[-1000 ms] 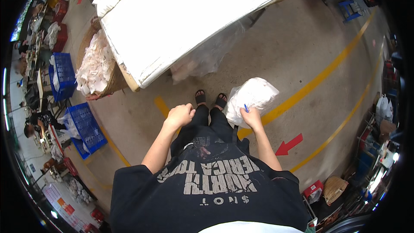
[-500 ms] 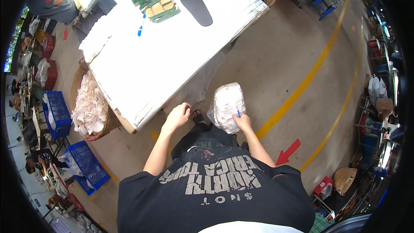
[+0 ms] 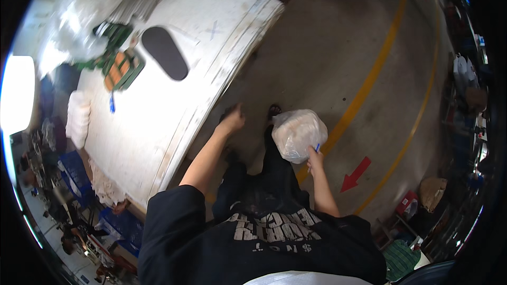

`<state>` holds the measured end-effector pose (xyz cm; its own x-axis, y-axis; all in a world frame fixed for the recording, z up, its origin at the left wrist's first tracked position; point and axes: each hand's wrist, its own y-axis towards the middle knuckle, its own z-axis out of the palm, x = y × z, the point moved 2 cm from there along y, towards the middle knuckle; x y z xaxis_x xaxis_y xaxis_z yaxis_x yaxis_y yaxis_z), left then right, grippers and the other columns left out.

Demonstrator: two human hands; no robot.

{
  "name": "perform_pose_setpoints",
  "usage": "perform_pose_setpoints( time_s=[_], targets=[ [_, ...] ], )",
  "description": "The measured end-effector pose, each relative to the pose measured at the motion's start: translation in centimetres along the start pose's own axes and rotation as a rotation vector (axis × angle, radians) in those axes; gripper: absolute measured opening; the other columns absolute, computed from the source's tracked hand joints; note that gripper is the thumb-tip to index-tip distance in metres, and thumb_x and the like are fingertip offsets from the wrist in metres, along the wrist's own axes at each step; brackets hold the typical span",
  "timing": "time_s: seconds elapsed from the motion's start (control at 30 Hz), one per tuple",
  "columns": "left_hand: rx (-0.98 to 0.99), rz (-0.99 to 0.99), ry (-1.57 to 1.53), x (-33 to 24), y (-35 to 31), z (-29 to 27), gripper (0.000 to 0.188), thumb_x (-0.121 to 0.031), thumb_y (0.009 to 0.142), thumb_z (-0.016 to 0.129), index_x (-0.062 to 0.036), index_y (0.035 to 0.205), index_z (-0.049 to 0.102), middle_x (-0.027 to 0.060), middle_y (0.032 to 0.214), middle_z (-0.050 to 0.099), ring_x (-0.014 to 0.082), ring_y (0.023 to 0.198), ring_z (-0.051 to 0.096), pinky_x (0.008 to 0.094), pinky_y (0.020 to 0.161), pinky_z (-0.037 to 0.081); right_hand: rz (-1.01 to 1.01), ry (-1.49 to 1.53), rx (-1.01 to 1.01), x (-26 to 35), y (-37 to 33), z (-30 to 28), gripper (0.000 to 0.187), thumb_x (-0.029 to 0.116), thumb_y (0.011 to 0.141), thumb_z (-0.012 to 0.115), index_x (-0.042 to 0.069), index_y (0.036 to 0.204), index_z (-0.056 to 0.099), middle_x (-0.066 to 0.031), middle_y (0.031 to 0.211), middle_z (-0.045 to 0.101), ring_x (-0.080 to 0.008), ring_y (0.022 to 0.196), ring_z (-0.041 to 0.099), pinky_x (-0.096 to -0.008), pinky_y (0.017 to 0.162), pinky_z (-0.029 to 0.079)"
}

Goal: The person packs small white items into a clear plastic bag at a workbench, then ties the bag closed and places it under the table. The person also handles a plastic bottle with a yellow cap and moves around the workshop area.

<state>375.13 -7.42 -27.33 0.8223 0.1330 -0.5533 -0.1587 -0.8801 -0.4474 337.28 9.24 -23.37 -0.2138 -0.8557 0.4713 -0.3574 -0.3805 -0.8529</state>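
Observation:
My right hand [image 3: 315, 161] is closed on a clear plastic bag [image 3: 300, 134] packed with pale, cream-coloured pieces I cannot make out. A blue pen [image 3: 317, 148] sticks up from the same hand. My left hand [image 3: 234, 119] hangs beside the near edge of the white table [image 3: 153, 142], its fingers curled with nothing visible in them; motion blurs it a little. On the table lie a dark sole-shaped piece [image 3: 165, 53], a stack of green and tan strapped pieces [image 3: 123, 69] and a blue marker [image 3: 112, 102].
A big clear plastic sheet or bag [image 3: 79, 18] covers the table's far left corner, near a white bundle [image 3: 78, 119]. Blue crates [image 3: 120, 227] stand beyond the table's left. Yellow lines [image 3: 377, 71] and a red arrow [image 3: 356, 174] mark the floor on the right.
The view has turned, so the table sits further left with its long edge steeper. The bag in my right hand has swung right. My feet have shifted in a step.

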Motion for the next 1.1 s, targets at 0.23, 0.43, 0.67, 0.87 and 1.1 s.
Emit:
perform_pose_setpoints(
  time_s=[0.23,0.43,0.67,0.87,1.1],
  targets=[
    [0.138,-0.322,0.369,-1.0,14.0,2.7,0.045,-0.02,0.096,0.06,-0.0034,0.138,0.058,0.0244,0.141,0.058,0.0443,0.131,0.055,0.0525,0.109,0.046,0.391,0.146,-0.089,-1.0,7.7,-11.1,0.035,0.049,0.1,0.061,0.017,0.093,0.052,0.0035,0.07,0.039,-0.0124,0.054,0.037,-0.0299,0.048,0.028],
    [-0.181,-0.075,0.702,6.8,20.6,9.7,0.037,-0.016,0.09,0.065,-0.009,0.126,0.065,0.0201,0.133,0.064,0.0379,0.129,0.058,0.0587,0.11,0.044,0.508,-0.029,-0.341,0.2,10.8,-12.5,0.044,0.046,0.102,0.056,0.009,0.126,0.054,-0.0053,0.095,0.053,-0.0149,0.058,0.044,-0.0308,0.052,0.036],
    [0.354,-0.205,0.638,10.1,14.6,11.3,0.027,-0.021,0.093,0.062,-0.0128,0.116,0.073,0.0203,0.128,0.066,0.0359,0.127,0.059,0.0598,0.115,0.037,0.398,-0.221,-0.317,5.6,16.3,-12.0,0.074,0.046,0.1,0.062,0.0,0.154,0.041,-0.0193,0.138,0.06,-0.0343,0.108,0.065,-0.0457,0.091,0.053],
    [0.597,-0.303,0.365,3.2,4.6,10.8,0.025,-0.025,0.097,0.06,-0.0177,0.109,0.08,0.0208,0.124,0.067,0.0344,0.126,0.058,0.0604,0.121,0.028,-0.044,-0.148,-0.031,11.4,16.6,-3.7,0.059,0.034,0.095,0.071,-0.01,0.132,0.062,-0.0166,0.124,0.069,-0.0265,0.111,0.067,-0.0386,0.092,0.052],
    [0.078,-0.256,0.422,-2.0,-11.6,5.3,0.023,-0.03,0.096,0.06,-0.0286,0.098,0.083,0.0156,0.113,0.067,0.0346,0.122,0.056,0.0668,0.12,0.02,-0.146,0.064,0.261,17.8,4.6,8.6,0.034,0.021,0.098,0.066,-0.005,0.12,0.067,-0.0101,0.111,0.073,-0.0192,0.094,0.071,-0.0338,0.081,0.056]
  ],
)
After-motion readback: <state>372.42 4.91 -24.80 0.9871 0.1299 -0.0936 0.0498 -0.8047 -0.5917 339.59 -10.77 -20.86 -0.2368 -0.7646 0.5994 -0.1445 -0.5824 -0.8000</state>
